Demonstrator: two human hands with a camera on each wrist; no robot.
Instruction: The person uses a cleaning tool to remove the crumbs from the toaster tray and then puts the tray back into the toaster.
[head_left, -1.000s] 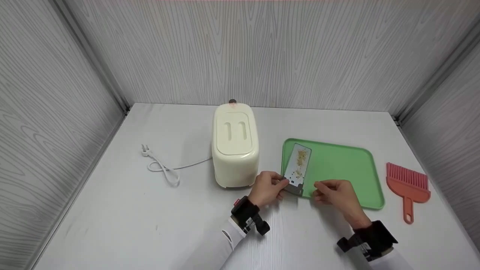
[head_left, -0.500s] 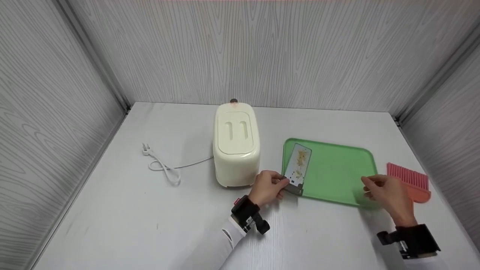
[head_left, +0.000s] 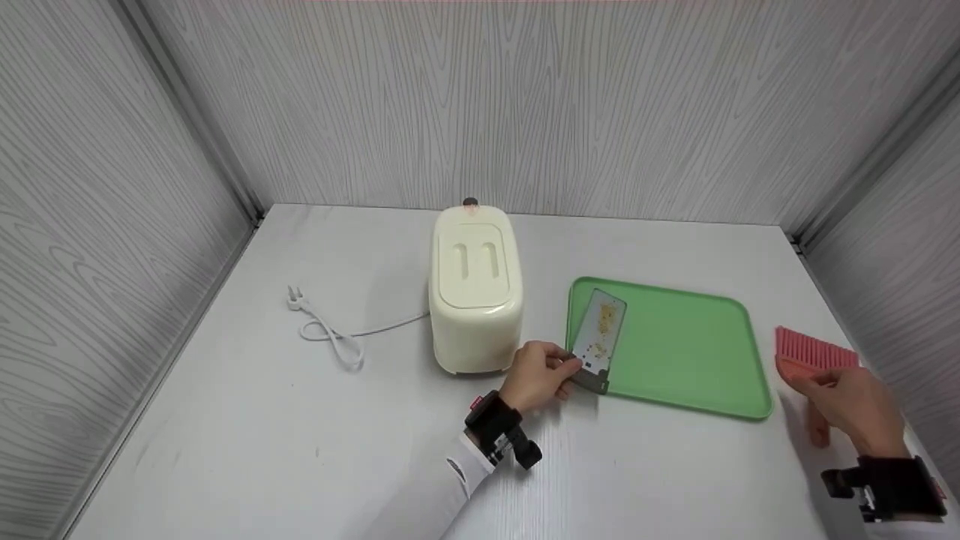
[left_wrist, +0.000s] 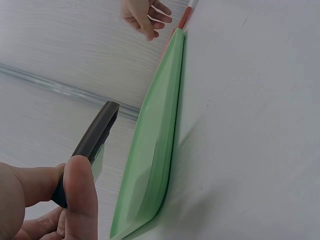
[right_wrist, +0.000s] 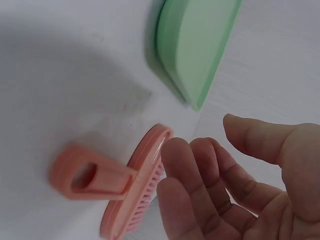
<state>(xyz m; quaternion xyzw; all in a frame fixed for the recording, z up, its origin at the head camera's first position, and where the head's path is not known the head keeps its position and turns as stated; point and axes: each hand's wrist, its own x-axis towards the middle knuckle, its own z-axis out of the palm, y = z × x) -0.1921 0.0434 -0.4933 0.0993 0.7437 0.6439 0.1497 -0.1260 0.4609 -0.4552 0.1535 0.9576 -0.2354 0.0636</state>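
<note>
My left hand point(head_left: 538, 375) pinches the dark end of a toaster crumb tray point(head_left: 598, 337) between thumb and fingers. Yellowish crumbs lie on the crumb tray's metal surface, and it is held over the left part of a green serving tray point(head_left: 690, 345). At the far right, my right hand point(head_left: 859, 401) is above an orange-red brush point(head_left: 816, 351) with pink bristles, hiding part of its handle in the head view. The right wrist view shows that hand's fingers spread and slightly bent, with the brush point(right_wrist: 135, 182) beyond the fingertips and nothing between thumb and fingers.
A cream toaster point(head_left: 476, 292) with a lid on top stands left of the green tray. Its white power cord point(head_left: 330, 334) lies looped on the table to the left, the plug bare. Grey wood-grain walls enclose the table at the back and both sides.
My right hand has moved right, from beside the crumb tray across the green tray to above the brush. The left hand keeps its grip on the crumb tray, almost still.
</note>
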